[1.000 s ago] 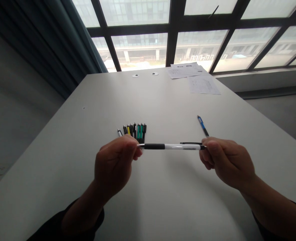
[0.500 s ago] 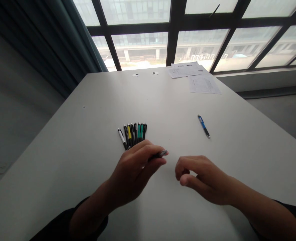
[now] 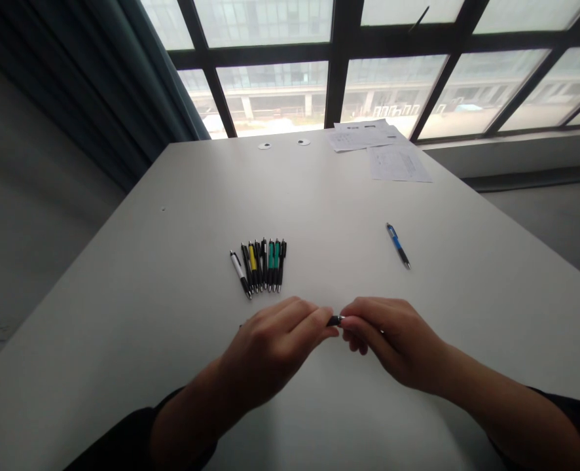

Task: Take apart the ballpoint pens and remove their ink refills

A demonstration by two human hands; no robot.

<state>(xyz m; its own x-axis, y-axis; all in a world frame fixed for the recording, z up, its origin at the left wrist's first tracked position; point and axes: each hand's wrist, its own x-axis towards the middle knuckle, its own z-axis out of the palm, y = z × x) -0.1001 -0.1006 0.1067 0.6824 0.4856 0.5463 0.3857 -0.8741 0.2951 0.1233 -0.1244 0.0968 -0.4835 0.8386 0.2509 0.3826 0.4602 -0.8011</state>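
White table [image 3: 182,196] was seen from the head camera, with everything in view laid directly on its top. Eight or nine pens [image 3: 263,267] had been set side by side in a tight, slightly fanned row left of centre, their tips pointed toward the person. White, yellow, teal and black barrels could be made out, and the white pen at the left end was angled a little away from the others. Well to the right, a blue pen [image 3: 398,246] was lying alone at a slant. Two sheets of paper [image 3: 398,163] were lying near the far edge of the table, and two small round discs [image 3: 284,144] were seen near that edge too. Beyond them, a dark window frame [image 3: 339,85] and a teal curtain [image 3: 162,65] were visible. The left hand [image 3: 270,350] and the right hand [image 3: 393,343] were brought close together just in front of the row, narrowly closed on a short black pen end [image 3: 335,320] with a metal tip; the rest of that pen was hidden, so its length could not be told. Half a second earlier, the hands had been apart, the right one loosely curled and the left one overlapping the row's near end. A second earlier, a white-and-black pen had been stretched between them. The row's tips were now fully uncovered.
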